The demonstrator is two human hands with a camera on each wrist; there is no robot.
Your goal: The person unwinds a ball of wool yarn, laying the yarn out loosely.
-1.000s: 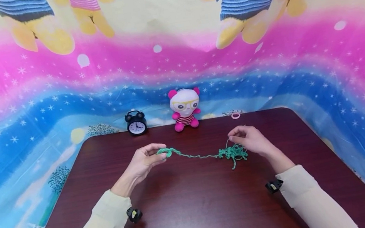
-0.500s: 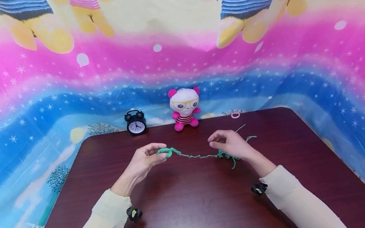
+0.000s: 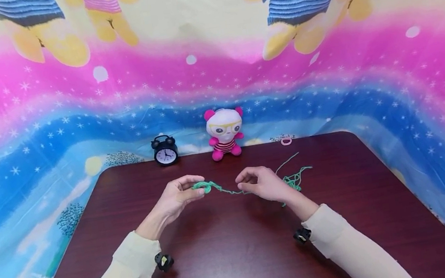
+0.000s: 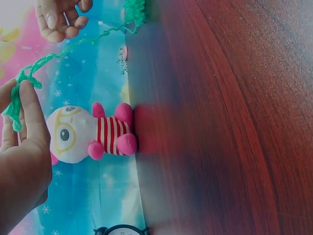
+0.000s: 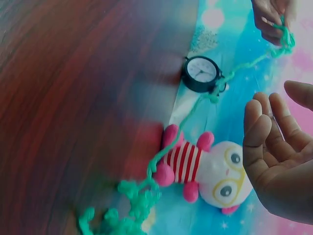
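Observation:
My left hand (image 3: 171, 201) pinches a small coiled bundle at one end of a green cord (image 3: 202, 188) between thumb and fingers. From there a thin twisted strand (image 5: 188, 115) runs rightward to a tangled, knotted clump (image 5: 139, 203) of the same cord. In the head view my right hand (image 3: 265, 185) partly hides that clump, and loose ends stick out beyond the wrist. The right wrist view shows this hand with loosely bent fingers (image 5: 281, 115) and nothing in its grasp, beside the strand.
A black alarm clock (image 3: 165, 151) and a pink-and-white plush panda (image 3: 224, 131) stand along the back of the dark wooden table (image 3: 232, 266). A small pink ring (image 3: 286, 141) lies at the back edge, right of the panda. Behind hangs a printed cloth (image 3: 214, 78).
The right hand has left the clump's loose ends and moved left, stopping closer to the left hand. The left hand stays in place with its cord bundle.

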